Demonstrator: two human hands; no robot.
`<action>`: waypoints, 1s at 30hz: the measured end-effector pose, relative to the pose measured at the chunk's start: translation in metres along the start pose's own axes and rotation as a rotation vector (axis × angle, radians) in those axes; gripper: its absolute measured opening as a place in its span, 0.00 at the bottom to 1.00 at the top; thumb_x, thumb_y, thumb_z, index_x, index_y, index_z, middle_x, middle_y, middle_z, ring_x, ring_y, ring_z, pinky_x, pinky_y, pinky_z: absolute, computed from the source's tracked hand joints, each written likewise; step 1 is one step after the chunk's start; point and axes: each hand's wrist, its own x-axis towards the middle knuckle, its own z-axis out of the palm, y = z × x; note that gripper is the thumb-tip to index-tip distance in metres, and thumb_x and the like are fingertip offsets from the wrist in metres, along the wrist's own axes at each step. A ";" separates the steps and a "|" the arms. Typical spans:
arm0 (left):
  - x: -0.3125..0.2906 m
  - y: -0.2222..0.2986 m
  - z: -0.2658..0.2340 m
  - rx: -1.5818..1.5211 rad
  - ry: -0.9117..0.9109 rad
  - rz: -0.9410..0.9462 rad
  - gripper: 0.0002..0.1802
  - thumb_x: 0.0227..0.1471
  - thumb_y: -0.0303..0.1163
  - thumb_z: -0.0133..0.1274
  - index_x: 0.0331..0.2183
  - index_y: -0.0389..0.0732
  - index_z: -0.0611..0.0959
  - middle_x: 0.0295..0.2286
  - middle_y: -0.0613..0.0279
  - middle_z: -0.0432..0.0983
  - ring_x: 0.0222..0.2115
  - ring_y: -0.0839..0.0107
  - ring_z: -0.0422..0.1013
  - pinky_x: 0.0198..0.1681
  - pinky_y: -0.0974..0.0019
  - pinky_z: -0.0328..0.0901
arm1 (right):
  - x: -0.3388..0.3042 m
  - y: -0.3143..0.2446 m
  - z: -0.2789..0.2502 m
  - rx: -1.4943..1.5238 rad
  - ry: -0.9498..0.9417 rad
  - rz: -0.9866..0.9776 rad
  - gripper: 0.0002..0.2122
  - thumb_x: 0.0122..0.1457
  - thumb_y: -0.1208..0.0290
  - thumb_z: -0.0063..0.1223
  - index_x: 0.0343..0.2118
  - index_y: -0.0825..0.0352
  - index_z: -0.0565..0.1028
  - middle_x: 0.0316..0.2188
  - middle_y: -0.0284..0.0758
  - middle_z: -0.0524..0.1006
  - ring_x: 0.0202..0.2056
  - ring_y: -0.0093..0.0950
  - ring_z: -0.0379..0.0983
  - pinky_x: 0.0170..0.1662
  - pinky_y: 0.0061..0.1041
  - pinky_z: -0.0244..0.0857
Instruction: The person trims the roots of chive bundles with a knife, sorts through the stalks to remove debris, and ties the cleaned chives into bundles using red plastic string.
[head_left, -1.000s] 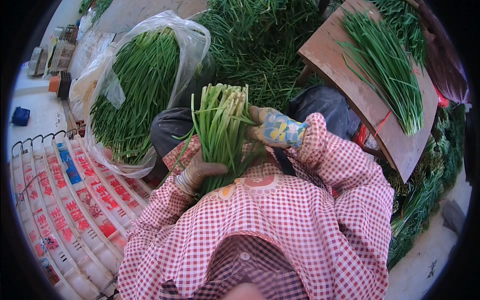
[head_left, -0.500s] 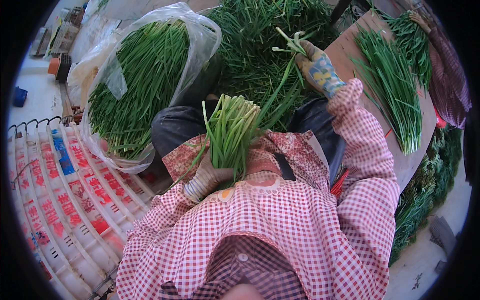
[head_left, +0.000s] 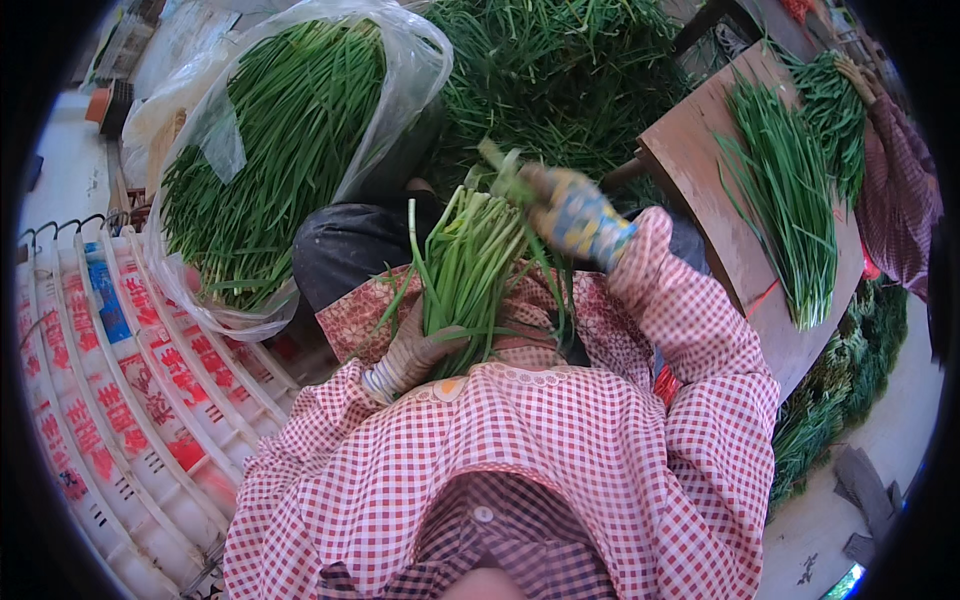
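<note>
My left hand point(head_left: 408, 352), in a pale glove, is closed round a bunch of green chives point(head_left: 462, 262). The bunch stands in front of my chest, with its pale cut stalk ends upward. My right hand point(head_left: 578, 212), in a blue and yellow patterned glove, is smeared by motion just right of those ends. From its fingers stick a few loose chives point(head_left: 503, 172), pale and blurred; I cannot tell whether they touch the bunch. Thin leaves hang below the right hand, against my flowered apron.
A clear plastic bag point(head_left: 415, 60) of chives point(head_left: 285, 150) stands at the left, above a white crate point(head_left: 140, 370) with red print. Loose chives point(head_left: 560, 80) are heaped ahead. At right, a board point(head_left: 690, 150) carries chives point(head_left: 790, 200); another person's hand point(head_left: 855, 78) rests there.
My right hand has come down and left from over the heap to the top of the bunch, still with a few chives. The left hand keeps its hold; the view has shifted slightly.
</note>
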 end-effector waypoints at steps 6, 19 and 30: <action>0.001 -0.004 0.001 -0.039 0.031 0.088 0.44 0.42 0.22 0.60 0.59 0.41 0.59 0.50 0.57 0.68 0.49 0.65 0.67 0.54 0.61 0.63 | 0.020 0.012 -0.042 0.483 -0.088 0.065 0.16 0.53 0.75 0.55 0.46 0.65 0.74 0.35 0.35 0.79 0.36 0.23 0.75 0.39 0.22 0.70; -0.001 -0.006 0.008 0.376 0.079 0.214 0.49 0.40 0.20 0.59 0.62 0.44 0.55 0.52 0.57 0.66 0.52 0.67 0.64 0.55 0.63 0.59 | 0.004 -0.011 0.003 0.882 -0.385 0.134 0.24 0.49 0.69 0.63 0.49 0.68 0.71 0.46 0.37 0.73 0.45 0.28 0.71 0.50 0.26 0.65; 0.002 -0.021 0.002 0.329 -0.060 0.288 0.48 0.42 0.16 0.57 0.62 0.47 0.54 0.55 0.61 0.64 0.55 0.71 0.60 0.58 0.65 0.55 | 0.008 0.040 0.050 0.767 -0.304 -0.082 0.16 0.54 0.79 0.51 0.47 0.74 0.68 0.34 0.41 0.75 0.27 0.30 0.75 0.32 0.25 0.71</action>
